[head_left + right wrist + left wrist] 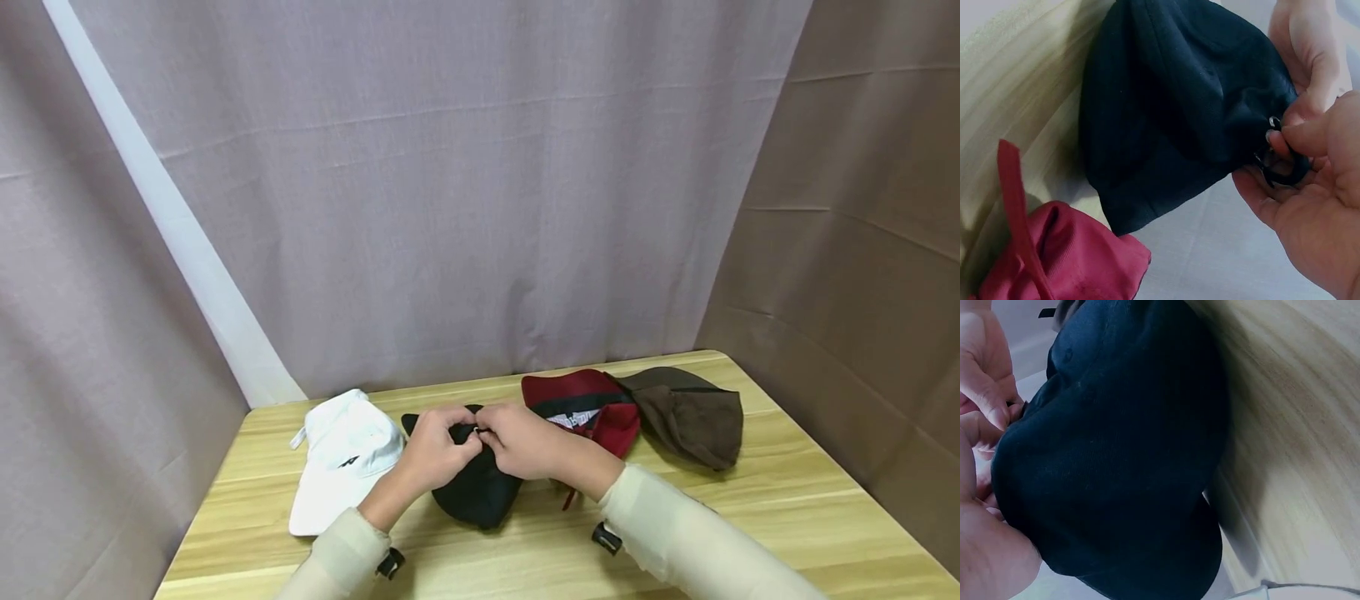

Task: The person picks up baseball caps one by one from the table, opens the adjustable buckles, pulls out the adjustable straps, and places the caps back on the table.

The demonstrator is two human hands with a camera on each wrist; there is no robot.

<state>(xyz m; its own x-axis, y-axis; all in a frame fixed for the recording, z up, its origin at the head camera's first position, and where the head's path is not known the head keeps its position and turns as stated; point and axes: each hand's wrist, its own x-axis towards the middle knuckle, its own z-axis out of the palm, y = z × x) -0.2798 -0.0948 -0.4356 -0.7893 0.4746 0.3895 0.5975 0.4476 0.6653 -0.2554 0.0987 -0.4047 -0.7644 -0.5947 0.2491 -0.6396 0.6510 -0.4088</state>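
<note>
A black cap (480, 493) is held up at the middle of the table between both hands, its crown bulging toward the person. My left hand (437, 450) grips the cap's fabric at its upper edge, thumb bent inward. Close beside it, my right hand (525, 440) pinches a thin black strap (1300, 170) at the cap's back opening. The strap bends into a loop by a small metal buckle (1274, 122), seen in the right wrist view. In the left wrist view the dark crown (1116, 444) hides part of the fingers.
On the wooden table (795, 508), a white cap (348, 454) lies at the left. A red cap (555, 387) sits just right of the black one, partly behind my right forearm, with a brown cap (697, 421) beside it. Grey curtains (480, 208) stand behind the table.
</note>
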